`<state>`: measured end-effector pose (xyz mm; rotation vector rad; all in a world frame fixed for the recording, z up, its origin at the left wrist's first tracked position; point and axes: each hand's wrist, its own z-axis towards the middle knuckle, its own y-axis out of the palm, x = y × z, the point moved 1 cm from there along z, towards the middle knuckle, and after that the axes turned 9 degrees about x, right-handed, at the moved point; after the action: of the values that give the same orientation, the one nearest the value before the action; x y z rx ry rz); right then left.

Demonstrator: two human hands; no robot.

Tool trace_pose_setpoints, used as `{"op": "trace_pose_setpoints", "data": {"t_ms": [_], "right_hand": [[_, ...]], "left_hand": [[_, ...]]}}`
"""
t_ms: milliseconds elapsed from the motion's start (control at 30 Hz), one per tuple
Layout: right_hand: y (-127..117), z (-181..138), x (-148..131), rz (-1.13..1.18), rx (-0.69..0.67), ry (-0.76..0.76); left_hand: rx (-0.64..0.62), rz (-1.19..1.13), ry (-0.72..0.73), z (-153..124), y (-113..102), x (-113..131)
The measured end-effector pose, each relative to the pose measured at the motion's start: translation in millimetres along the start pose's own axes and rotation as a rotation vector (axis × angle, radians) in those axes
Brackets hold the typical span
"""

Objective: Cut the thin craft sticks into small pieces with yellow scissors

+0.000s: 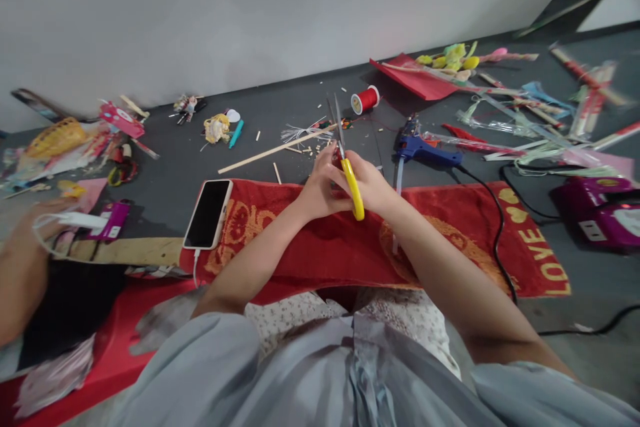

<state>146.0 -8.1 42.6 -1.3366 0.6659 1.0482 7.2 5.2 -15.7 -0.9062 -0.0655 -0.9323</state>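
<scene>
Yellow-handled scissors [354, 192] point away from me, their blades parted slightly at the tips. My right hand [371, 185] is closed around the handle. Close beside it, my left hand [320, 188] has its fingers bent near the base of the blades. Something small and reddish shows between the fingertips, too small to name. Both hands are above the far edge of a red towel [320, 260]. Just beyond them lie a thin wooden stick [260, 155], small cut pieces of stick and a bundle of pale wires [299, 133].
A red thread spool [366, 100] and blue glue gun [429, 149] lie ahead and right. A charging phone [209, 213] rests left on the towel. Wrapped sticks [540, 110] and a purple box [597, 210] are at right. Another person's arm [25, 260] reaches in at left.
</scene>
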Motion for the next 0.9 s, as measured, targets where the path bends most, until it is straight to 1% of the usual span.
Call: {"op": "trace_pose_setpoints", "data": {"t_ms": [67, 133, 167, 233, 333, 400, 467, 567, 667, 767, 900], "right_hand": [[-5.4, 2.1, 1.8, -0.014, 0.036, 0.013], [-11.7, 5.0, 4.1, -0.061, 0.067, 0.053], [-14.8, 6.6, 5.1, -0.091, 0.072, 0.086], [-19.9, 9.6, 6.3, -0.141, 0.054, 0.155], [-23.8, 12.4, 5.5, -0.228, 0.008, 0.220], [-23.9, 12.5, 4.1, -0.322, -0.004, 0.225], [-22.6, 11.2, 2.8, -0.427, 0.010, 0.207], [-19.7, 7.8, 1.3, -0.530, 0.053, 0.180], [-17.1, 4.1, -0.5, -0.565, 0.082, 0.144], [-14.9, 1.1, -1.9, -0.583, 0.098, 0.069], [-12.5, -1.2, -0.8, -0.554, 0.113, -0.043]], "left_hand": [[0.057, -0.040, 0.061, 3.7, -10.1, 9.5], [0.116, -0.027, 0.051, 8.1, -20.1, 19.4], [0.150, -0.019, 0.050, 10.4, -25.0, 24.1], [0.235, 0.019, 0.098, 14.8, -34.7, 32.3], [0.293, 0.187, 0.327, 18.9, -46.5, 39.8], [0.319, 0.288, 0.415, 20.1, -52.0, 40.5], [0.352, 0.349, 0.381, 21.1, -55.8, 37.8], [0.385, 0.390, 0.212, 23.4, -58.2, 29.1], [0.363, 0.392, 0.069, 25.5, -57.5, 18.5], [0.315, 0.381, 0.026, 25.8, -56.0, 10.5], [0.336, 0.374, 0.019, 24.5, -58.0, 6.1]]}}
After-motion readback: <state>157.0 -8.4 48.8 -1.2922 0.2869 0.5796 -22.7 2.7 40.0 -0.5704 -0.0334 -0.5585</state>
